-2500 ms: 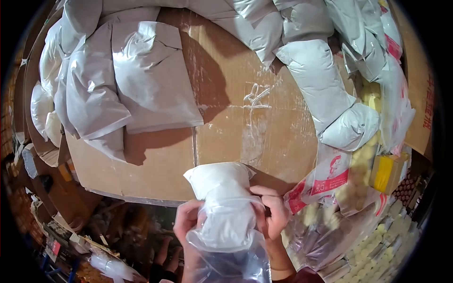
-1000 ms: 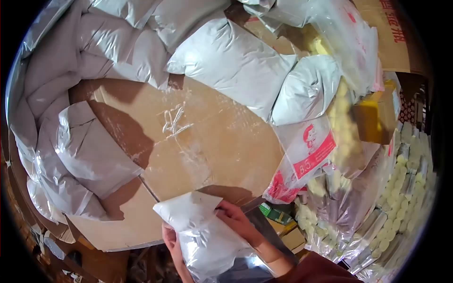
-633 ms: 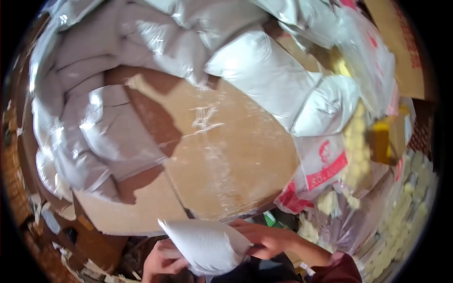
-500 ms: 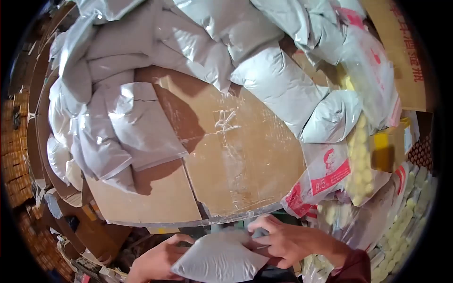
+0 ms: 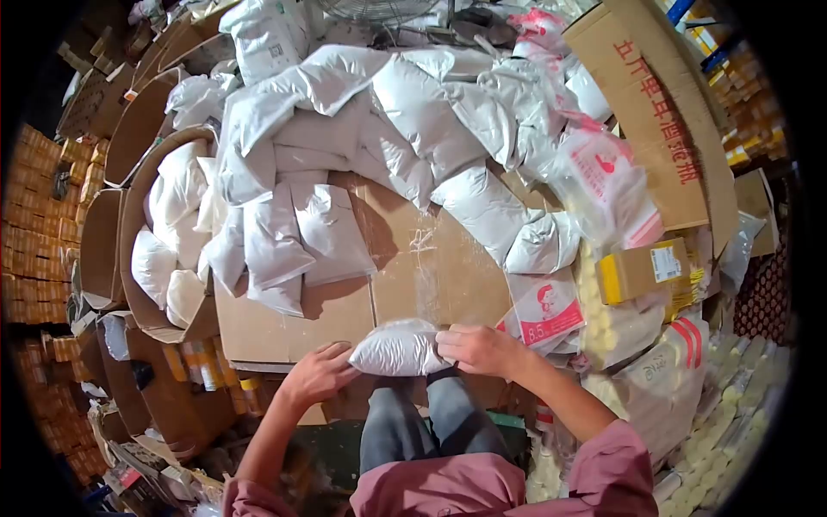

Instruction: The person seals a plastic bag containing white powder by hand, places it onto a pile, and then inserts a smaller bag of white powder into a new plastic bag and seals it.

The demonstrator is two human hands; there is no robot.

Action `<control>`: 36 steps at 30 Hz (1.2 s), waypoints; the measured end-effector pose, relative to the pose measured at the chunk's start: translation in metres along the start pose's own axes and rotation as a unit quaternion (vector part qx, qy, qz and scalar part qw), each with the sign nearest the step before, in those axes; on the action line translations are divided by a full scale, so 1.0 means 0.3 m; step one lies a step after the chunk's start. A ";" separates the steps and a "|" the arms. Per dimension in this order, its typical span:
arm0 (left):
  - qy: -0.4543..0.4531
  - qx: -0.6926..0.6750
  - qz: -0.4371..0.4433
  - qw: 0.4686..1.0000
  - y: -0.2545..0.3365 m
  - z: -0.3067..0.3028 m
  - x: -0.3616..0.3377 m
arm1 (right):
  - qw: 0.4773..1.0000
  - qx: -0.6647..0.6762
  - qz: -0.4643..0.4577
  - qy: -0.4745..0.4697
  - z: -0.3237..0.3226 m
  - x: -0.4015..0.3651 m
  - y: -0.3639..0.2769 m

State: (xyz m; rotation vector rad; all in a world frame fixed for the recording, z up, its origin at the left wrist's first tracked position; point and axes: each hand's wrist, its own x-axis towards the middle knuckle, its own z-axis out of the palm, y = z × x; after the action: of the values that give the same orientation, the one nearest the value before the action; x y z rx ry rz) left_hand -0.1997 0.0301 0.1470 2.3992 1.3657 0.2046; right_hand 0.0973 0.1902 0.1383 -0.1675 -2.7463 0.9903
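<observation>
- Holds a white pouch (image 5: 398,349) at six o'clock, by the near edge of the cardboard-covered desk (image 5: 448,280), with legs (image 5: 439,422) just below; could drop into that gap if let go on one side.
- Pinches the pouch's left end with the left hand (image 5: 326,372), fingers closed on the film at about nine o'clock of it; could lose this corner through a shallow grip.
- Grips the right end with the right hand (image 5: 479,349), fingers closed on it at three o'clock; cannot tell how deep the thumb sits.
- Could split or leak on an uneven pull between both ends, from thin-looking film around a plump middle; cannot tell if sealed.
- Shows at two to three o'clock of the pouch a red-printed bag (image 5: 549,306), and beyond it a yellow-edged box (image 5: 646,271); might snag loose plastic there on a wide swing of the right elbow.
- Leans filled bags (image 5: 332,237) together at eleven o'clock and a plump bag (image 5: 482,207) at one; could slump inward if knocked.
- Heaps more bags in an open carton (image 5: 181,207) at ten o'clock.
- Stands a tall red-lettered carton (image 5: 663,112) far off, between one and two.
</observation>
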 end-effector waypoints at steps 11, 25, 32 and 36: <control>-0.014 0.011 -0.084 0.996 0.114 0.015 0.035 | 0.993 -0.093 0.049 0.057 0.100 -0.067 -0.029; -0.106 0.181 -0.110 0.971 0.289 0.091 0.150 | 0.963 -0.222 0.153 -0.004 0.141 -0.023 -0.098; -0.001 0.131 -0.066 0.989 0.272 0.075 0.112 | 0.952 -0.264 0.120 -0.101 0.090 -0.056 -0.117; 0.032 0.139 -0.048 0.989 0.212 0.201 0.062 | 0.943 -0.226 0.216 -0.116 0.161 -0.042 -0.088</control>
State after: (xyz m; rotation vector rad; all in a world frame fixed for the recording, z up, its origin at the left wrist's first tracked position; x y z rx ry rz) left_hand -0.1211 0.0018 0.1151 2.5597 1.6302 0.0677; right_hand 0.0969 0.1380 0.1169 -0.8037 -3.1951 0.4547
